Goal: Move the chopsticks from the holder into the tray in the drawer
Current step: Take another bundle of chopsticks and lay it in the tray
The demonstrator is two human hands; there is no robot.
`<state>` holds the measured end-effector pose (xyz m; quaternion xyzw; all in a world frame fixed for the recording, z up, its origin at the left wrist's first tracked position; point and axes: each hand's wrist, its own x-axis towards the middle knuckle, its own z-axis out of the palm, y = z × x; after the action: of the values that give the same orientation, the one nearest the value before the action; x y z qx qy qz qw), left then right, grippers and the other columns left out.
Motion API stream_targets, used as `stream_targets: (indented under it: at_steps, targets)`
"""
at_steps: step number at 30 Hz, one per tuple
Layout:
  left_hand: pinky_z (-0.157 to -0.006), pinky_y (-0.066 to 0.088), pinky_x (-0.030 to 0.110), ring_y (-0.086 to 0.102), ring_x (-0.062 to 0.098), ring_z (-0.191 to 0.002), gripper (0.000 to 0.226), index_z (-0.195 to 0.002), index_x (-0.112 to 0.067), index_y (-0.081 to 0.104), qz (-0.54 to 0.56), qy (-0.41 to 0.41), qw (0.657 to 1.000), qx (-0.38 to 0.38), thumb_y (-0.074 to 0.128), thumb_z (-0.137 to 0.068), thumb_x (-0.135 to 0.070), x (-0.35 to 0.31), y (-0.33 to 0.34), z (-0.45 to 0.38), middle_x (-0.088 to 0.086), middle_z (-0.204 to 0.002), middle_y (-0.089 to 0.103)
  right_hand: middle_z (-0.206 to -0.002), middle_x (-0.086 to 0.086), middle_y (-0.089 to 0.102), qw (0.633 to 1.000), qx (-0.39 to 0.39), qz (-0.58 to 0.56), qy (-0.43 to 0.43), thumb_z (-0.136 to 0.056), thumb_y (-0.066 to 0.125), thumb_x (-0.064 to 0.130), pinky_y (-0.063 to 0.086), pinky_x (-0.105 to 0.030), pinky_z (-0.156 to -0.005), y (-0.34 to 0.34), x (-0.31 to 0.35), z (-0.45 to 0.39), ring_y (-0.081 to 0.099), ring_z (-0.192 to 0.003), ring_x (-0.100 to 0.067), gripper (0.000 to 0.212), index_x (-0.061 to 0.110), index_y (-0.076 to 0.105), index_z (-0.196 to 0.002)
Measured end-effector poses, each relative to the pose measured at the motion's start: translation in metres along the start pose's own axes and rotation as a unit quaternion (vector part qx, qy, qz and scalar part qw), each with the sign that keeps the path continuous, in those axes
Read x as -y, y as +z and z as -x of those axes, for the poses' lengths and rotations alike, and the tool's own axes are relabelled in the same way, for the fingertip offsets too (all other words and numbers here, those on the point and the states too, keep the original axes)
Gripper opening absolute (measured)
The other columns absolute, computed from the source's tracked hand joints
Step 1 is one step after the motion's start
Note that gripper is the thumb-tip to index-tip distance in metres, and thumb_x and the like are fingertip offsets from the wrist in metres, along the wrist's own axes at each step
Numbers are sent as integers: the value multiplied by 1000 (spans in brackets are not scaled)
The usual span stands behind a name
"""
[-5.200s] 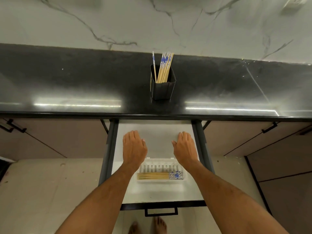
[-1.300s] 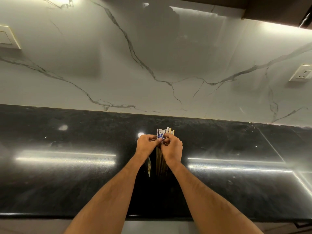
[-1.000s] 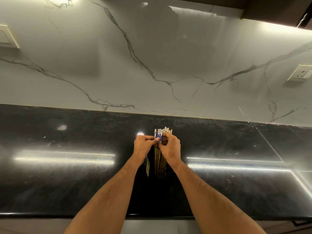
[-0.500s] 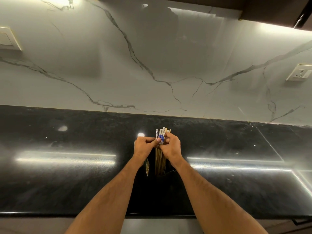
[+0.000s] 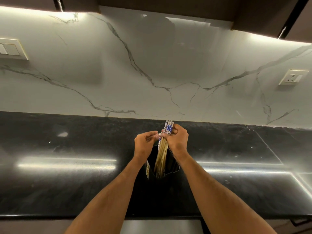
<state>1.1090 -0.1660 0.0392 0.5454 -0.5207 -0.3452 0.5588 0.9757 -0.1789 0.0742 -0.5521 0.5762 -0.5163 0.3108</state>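
Nearest you, at the bottom edge, a pale strip of the open drawer (image 5: 162,226) shows below the counter's front lip; the tray inside it is out of sight. Your two bare forearms reach forward over the black glossy countertop (image 5: 67,183). Between them stands the black holder (image 5: 172,163), its open top facing you, with the thin ends of the chopsticks (image 5: 161,153) still down inside it.

Your right hand (image 5: 177,139) curls round the upper part of the bundle, its fingers wrapped over the blue-and-white patterned tops, which stick out just above the knuckles. Your left hand (image 5: 145,142) sits just beside it, fingers bent, thumb and fingertips pinching at the left edge of the bundle.

Beyond the hands, the countertop meets a white marble backsplash (image 5: 152,65) with grey veins. A switch plate (image 5: 11,49) is on the far left, a wall socket (image 5: 293,77) on the far right, and dark cabinets (image 5: 168,5) run overhead.
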Motion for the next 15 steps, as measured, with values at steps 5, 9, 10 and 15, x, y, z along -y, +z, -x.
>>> stream_targets:
  at_steps: [5, 9, 10, 15]
  targets:
    - [-79, 58, 18, 74, 3, -85, 19, -112, -7, 75, 13, 3, 991, 134, 67, -95, -10, -24, 3, 7, 2, -96, 78, -91, 0, 76, 997, -6, -52, -53, -75, 80, -11, 62, -23, -70, -16, 30, 0, 76, -78, -7, 68, 20, 55, -130]
    - [-82, 62, 34, 76, 27, -91, 19, -111, 2, 69, 64, -33, 977, 202, 55, -102, -7, -41, 4, 17, 16, -96, 78, -104, -4, 72, 994, 23, -62, -90, -78, 76, -12, 63, -29, -72, -29, 51, 3, 76, -83, -13, 78, 26, 51, -141]
    - [-84, 62, 38, 76, 31, -92, 20, -113, 3, 68, 79, -40, 973, 212, 54, -102, -6, -45, 4, 19, 17, -97, 77, -106, -2, 71, 993, 29, -60, -94, -78, 76, -12, 64, -30, -73, -33, 55, 4, 76, -84, -13, 78, 25, 51, -142]
    - [-86, 62, 40, 76, 33, -92, 19, -111, 2, 69, 92, -50, 964, 244, 56, -101, -8, -63, 1, 30, 17, -95, 77, -95, 12, 69, 992, 30, -33, -122, -75, 80, -9, 64, -30, -70, -51, 66, 13, 76, -81, -11, 74, 21, 56, -138]
